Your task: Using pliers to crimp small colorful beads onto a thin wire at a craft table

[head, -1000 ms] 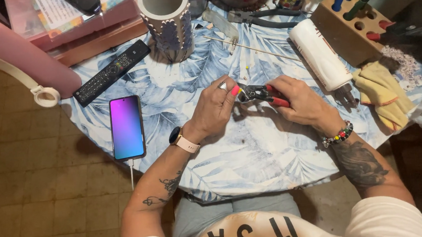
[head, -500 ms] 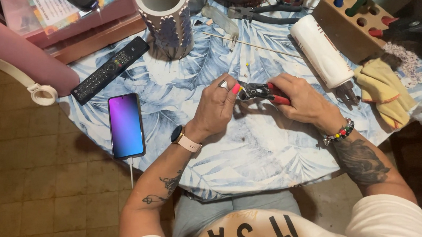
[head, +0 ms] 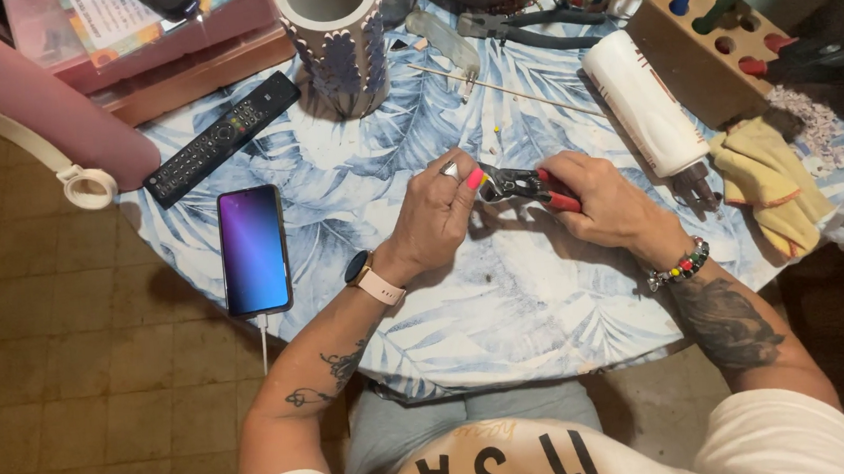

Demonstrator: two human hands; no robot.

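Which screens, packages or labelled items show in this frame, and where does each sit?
Smartphone: table's left edge, flat, lit purple-blue screen, cable at its bottom.
Remote control: above the phone, black, long, angled.
White cylinder: right of the hands, lying down, dark markings.
Printed sheet: top left, on pink box, pale.

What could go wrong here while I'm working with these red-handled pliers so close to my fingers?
The left hand pinches something tiny right at the nose of the pliers that the right hand squeezes, so a slip could nip a fingertip. The piece is too small to make out; if it pops free, it could vanish on the patterned tablecloth. The phone lies near the table edge with its cable hanging, so a snag might pull it off.
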